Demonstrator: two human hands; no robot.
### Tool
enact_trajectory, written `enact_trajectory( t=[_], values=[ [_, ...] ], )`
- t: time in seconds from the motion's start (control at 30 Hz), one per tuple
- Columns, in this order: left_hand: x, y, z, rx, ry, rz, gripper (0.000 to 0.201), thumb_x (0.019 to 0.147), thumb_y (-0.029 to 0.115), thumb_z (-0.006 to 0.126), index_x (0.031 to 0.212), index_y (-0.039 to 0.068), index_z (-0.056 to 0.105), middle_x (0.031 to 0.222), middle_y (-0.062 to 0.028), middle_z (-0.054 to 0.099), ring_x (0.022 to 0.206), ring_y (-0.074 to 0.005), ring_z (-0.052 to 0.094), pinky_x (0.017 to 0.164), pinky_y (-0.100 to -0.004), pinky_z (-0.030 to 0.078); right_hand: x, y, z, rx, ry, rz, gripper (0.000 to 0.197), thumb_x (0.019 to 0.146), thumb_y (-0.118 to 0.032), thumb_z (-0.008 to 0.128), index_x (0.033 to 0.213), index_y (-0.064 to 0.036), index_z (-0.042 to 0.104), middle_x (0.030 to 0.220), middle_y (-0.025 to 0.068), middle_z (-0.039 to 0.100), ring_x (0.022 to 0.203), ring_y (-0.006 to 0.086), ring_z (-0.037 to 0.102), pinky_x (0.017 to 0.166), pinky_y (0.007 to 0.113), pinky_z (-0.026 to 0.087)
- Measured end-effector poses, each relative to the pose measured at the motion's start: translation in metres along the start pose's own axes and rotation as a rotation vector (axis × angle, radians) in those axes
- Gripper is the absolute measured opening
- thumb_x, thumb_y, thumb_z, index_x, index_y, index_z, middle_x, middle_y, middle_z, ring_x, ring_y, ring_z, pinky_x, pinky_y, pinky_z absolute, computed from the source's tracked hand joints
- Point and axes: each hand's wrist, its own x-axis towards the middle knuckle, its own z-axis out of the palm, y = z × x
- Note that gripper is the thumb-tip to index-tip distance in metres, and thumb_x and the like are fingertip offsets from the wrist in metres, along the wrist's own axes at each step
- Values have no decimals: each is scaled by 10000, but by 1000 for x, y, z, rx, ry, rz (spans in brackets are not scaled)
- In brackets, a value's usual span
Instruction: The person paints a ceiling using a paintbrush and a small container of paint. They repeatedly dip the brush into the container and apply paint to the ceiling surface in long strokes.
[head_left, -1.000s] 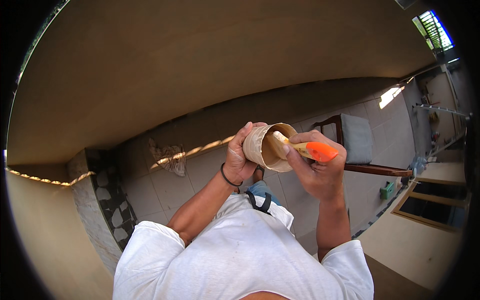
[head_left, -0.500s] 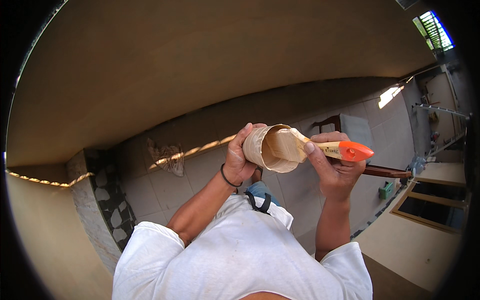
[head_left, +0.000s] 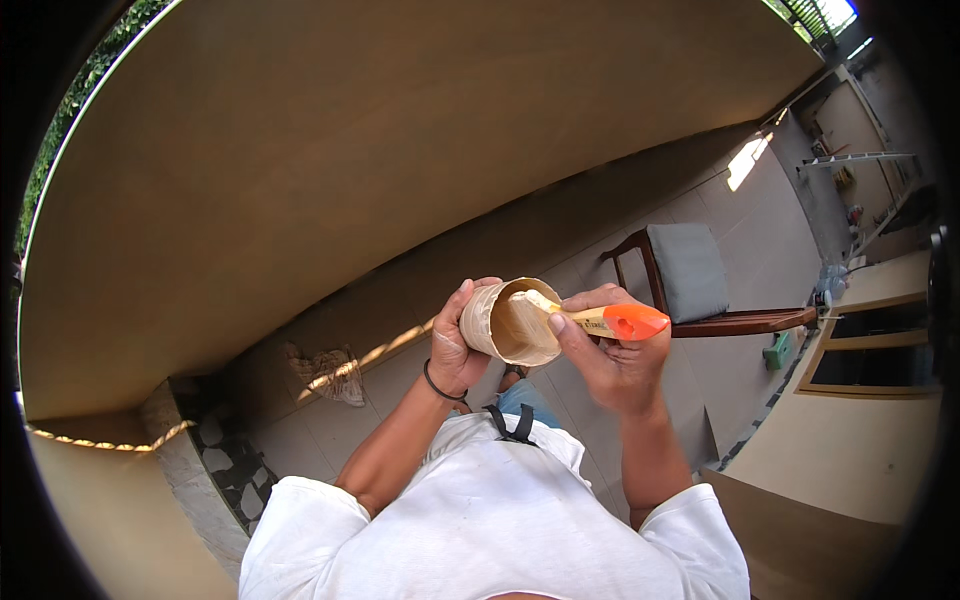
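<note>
My left hand (head_left: pixel 455 340) is wrapped round a paint-smeared, cream-coloured cup (head_left: pixel 481 322), which is tipped so its mouth faces right and toward me. In my right hand (head_left: pixel 620 366) is a paintbrush (head_left: pixel 590 319) with a pale wooden handle and an orange end. The brush's head reaches inside the cup, near its upper rim, and its bristles are partly hidden there. Cream paint coats the cup's inner wall.
A large beige wall (head_left: pixel 400 130) rises ahead. Below it runs a tiled floor (head_left: pixel 680 390), with a crumpled cloth (head_left: pixel 335 375) at left. A wooden chair with a grey cushion (head_left: pixel 690 272) stands at right, near a green box (head_left: pixel 776 351). A ladder (head_left: pixel 860 157) is farther off.
The brush has moved left and deeper into the cup. Both hands have shifted left and slightly lower in the picture. The view has tilted, showing more of the chair.
</note>
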Motion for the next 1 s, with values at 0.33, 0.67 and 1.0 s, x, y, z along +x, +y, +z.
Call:
enact_trajectory(
  t=[0.33, 0.67, 1.0],
  values=[
    [48, -36, 18, 33, -23, -50, 445, 1066, 430, 567, 1215, 32, 700, 1182, -157, 754, 1099, -277, 722, 1000, -440, 582, 27, 41, -38, -204, -56, -144, 96, 887, 0, 802, 940, 29, 726, 843, 86, 753, 733, 94, 712, 640, 244, 562],
    [87, -69, 51, 8, 23, -77, 421, 1048, 436, 615, 1193, 49, 693, 1134, -119, 756, 1054, -242, 727, 976, -429, 591, 34, 54, -115, 200, 241, 142, 83, 911, 25, 780, 975, 36, 728, 857, 85, 744, 750, 98, 701, 657, 231, 554],
    [137, -102, 67, 49, -3, -124, 455, 1048, 457, 588, 1213, 49, 704, 1199, -132, 750, 1139, -275, 709, 1030, -467, 569, 38, 96, -153, 242, 220, 42, 120, 924, 23, 785, 1031, 23, 730, 933, 98, 748, 786, 106, 694, 672, 236, 551]
  ],
)
